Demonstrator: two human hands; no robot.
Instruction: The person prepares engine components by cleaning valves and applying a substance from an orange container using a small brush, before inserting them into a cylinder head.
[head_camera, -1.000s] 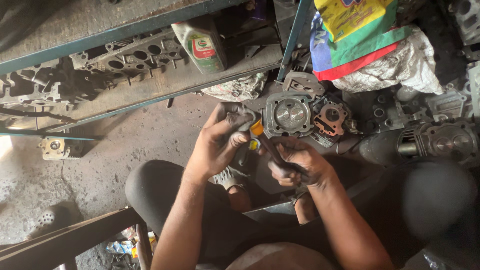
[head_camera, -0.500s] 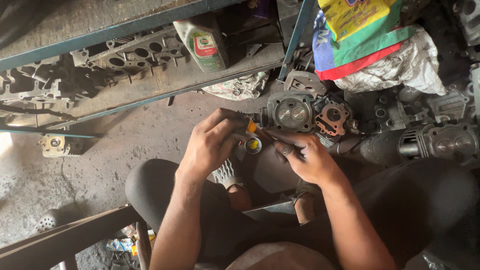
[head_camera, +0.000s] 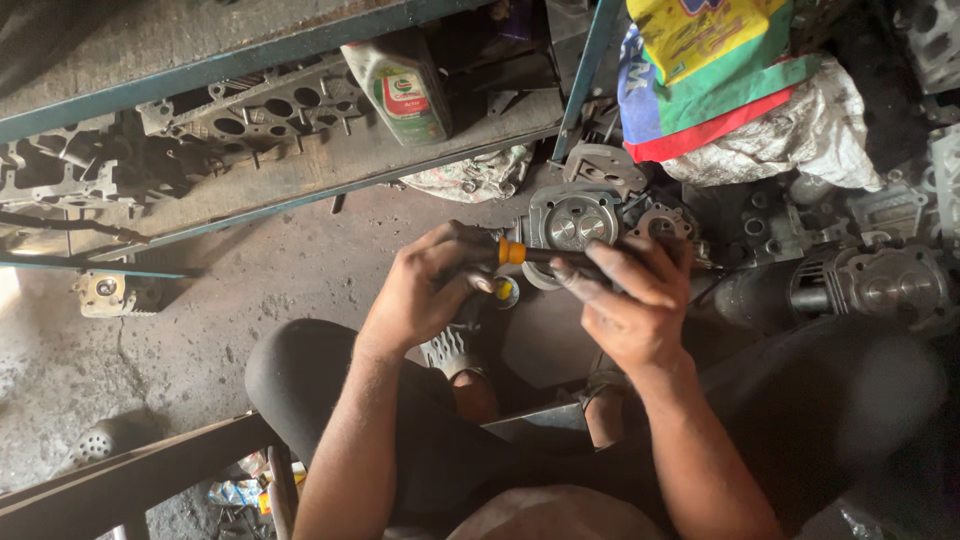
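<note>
Hands meet low in front of the round grey metal cylinder head, which sits on the dirty concrete floor and serves as the landmark here. Left hand is just left of it, fingers curled and clamped on the end of a black-handled tool with an orange collar. Right hand is just below and right of the head, fingers closed loosely over the tool's dark shaft, likely to steady it. The tool lies roughly level across the lower edge of the head, bridging both hands; its tip is hidden under the right hand, so contact with the head cannot be told. A small round yellow-topped tin shows just below the tool, by the left fingers, kept within reach. Person sits low with knees apart, so the work stays between the legs. Up and left of the head, a long grey multi-port engine head lies on a green-edged metal shelf, with a green and white oil bottle beside it. Up and right of the head sits a bright yellow, green and red sack. Far right of the head lies another finned engine part.
</note>
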